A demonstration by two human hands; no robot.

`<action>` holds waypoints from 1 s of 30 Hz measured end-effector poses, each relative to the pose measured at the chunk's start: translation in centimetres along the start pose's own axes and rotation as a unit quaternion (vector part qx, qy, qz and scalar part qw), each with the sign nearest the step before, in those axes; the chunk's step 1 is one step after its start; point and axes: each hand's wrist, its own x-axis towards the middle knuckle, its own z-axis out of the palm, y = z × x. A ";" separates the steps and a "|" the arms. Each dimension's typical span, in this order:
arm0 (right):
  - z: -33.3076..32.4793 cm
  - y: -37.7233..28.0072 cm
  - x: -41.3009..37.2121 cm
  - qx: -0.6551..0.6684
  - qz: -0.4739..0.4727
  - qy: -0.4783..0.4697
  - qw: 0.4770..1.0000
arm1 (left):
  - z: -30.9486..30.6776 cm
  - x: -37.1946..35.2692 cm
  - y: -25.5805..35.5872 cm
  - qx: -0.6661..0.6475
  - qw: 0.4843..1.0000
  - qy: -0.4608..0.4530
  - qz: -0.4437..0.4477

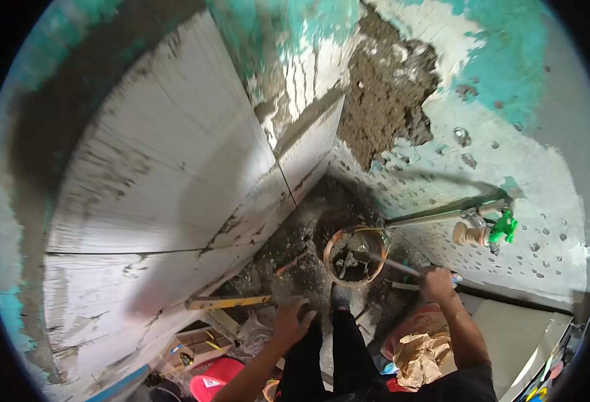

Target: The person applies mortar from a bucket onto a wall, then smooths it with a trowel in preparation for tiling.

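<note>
My right hand (437, 285) is closed around the end of a thin grey rod (402, 266). The rod slants down to the left into a round bucket (326, 258) with an orange-brown rim. Wet grey material (357, 249) clings inside the bucket, and whatever is at the rod's far end is hard to make out there. My left hand (293, 323) is beside my left knee, its fingers loosely apart and nothing visible in it. A tool with a red-orange handle (288, 266) lies on the floor left of the bucket.
Large white tiles (167, 161) cover the left wall. The pitted right wall (509, 154) carries a pipe with a green-handled valve (503, 229). A yellow spirit level (231, 303) lies at the left. Crumpled brown paper (424, 358) and a red container (216, 378) are near my legs.
</note>
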 end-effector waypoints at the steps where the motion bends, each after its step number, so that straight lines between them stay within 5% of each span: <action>1: -1.1 -1.5 0.1 0.000 -0.029 -0.025 0.999 | -2.0 1.5 4.0 0.015 0.997 0.026 0.072; 4: -4.0 -6.6 1.0 -0.028 -0.151 -0.131 0.979 | -4.9 4.2 11.1 0.120 0.979 -0.018 0.166; 6: -2.7 -8.9 1.5 0.024 -0.233 -0.112 0.966 | -4.7 4.1 12.3 0.217 0.958 -0.065 0.178; 9: -2.3 -13.5 2.8 0.047 -0.328 -0.112 0.937 | -6.2 4.5 12.1 0.216 0.901 -0.376 0.012; 12: -2.6 -17.0 3.6 0.084 -0.380 -0.087 0.917 | -6.7 3.7 8.6 0.245 0.838 -0.486 0.024; 15: -2.7 -20.0 4.8 0.101 -0.430 -0.060 0.895 | -6.5 0.8 4.9 0.248 0.895 -0.370 -0.002; 18: -3.7 -22.1 6.4 0.112 -0.454 -0.058 0.882 | -9.6 1.1 6.0 0.293 0.850 -0.436 0.032; 22: -4.6 -23.4 7.9 0.120 -0.429 -0.051 0.894 | -10.2 0.4 4.6 0.229 0.924 -0.305 0.020; 23: -5.9 -22.6 7.9 0.183 -0.438 0.116 0.872 | -10.0 0.3 3.3 0.212 0.940 -0.262 0.059; 24: -6.9 -21.7 7.9 0.242 -0.427 0.278 0.826 | -9.9 0.2 1.9 0.192 0.951 -0.221 0.100; 25: -6.7 -20.8 8.2 0.310 -0.380 0.290 0.822 | -10.1 0.2 1.1 0.193 0.950 -0.237 0.065; 27: -3.6 -18.3 8.6 0.470 -0.199 0.257 0.821 | -9.8 0.7 -0.6 0.188 0.938 -0.290 -0.002; 29: 2.3 -15.5 8.6 0.584 0.054 0.202 0.785 | -9.8 0.9 0.4 -0.051 0.943 -0.260 -0.203; 30: 5.4 -14.1 8.7 0.603 0.167 0.196 0.755 | -9.2 0.7 -0.3 -0.053 0.947 -0.237 -0.210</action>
